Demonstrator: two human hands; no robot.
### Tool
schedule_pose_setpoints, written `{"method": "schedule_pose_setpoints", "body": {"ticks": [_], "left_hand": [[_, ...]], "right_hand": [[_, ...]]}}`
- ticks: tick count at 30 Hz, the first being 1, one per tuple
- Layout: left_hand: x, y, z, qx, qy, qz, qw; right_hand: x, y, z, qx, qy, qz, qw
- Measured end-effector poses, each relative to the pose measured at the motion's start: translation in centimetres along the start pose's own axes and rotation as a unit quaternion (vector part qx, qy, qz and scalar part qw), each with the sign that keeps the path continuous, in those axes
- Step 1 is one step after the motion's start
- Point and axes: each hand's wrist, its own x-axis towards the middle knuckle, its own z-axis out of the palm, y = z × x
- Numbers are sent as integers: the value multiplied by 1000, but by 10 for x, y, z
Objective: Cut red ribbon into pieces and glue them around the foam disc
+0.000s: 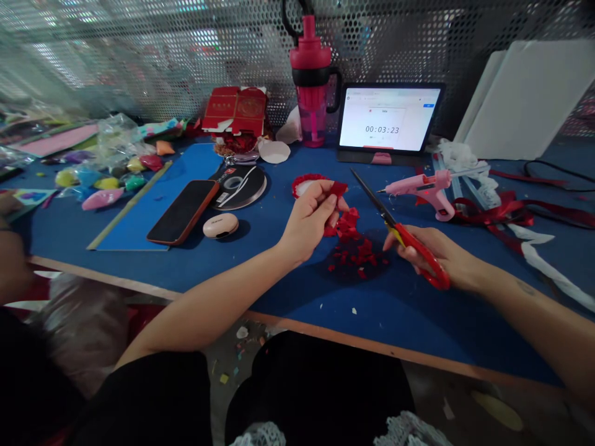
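Two hands on my feed; left hand has its fingers pinched on a red scrap; right hand has its fingers clamped around scissors, blades pointing toward that scrap.

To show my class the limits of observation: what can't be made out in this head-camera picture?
Head view only:
Red scrap in the left hand: partly hidden by its fingers.
Red scissors' handle: partly covered by the right hand.
Tablet screen's small print: too small to read.
Another person's hand: cut off by the left edge.
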Motion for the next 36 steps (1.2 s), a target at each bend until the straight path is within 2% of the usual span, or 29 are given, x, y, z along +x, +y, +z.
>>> {"method": "schedule_pose_setpoints", "body": {"ticks": [4, 11, 16, 21, 29, 36], "left_hand": [[1, -1, 0, -6, -4, -10, 1000], [0, 2, -2, -35, 15, -32, 999], [0, 5, -3, -44, 5, -12, 999], [2, 6, -2, -51, 38, 3, 998], [0, 4, -2, -26, -11, -7, 1000], [2, 3, -5, -12, -22, -25, 999]], "right_hand": [[-1, 2, -5, -86, 1, -32, 996], [3, 6, -2, -223, 15, -40, 974], [5, 7, -1, -230, 10, -66, 971], [6, 6, -2, -240, 2, -67, 968], [4, 0, -1, -255, 1, -56, 965], [6, 4, -3, -261, 18, -61, 963]]}}
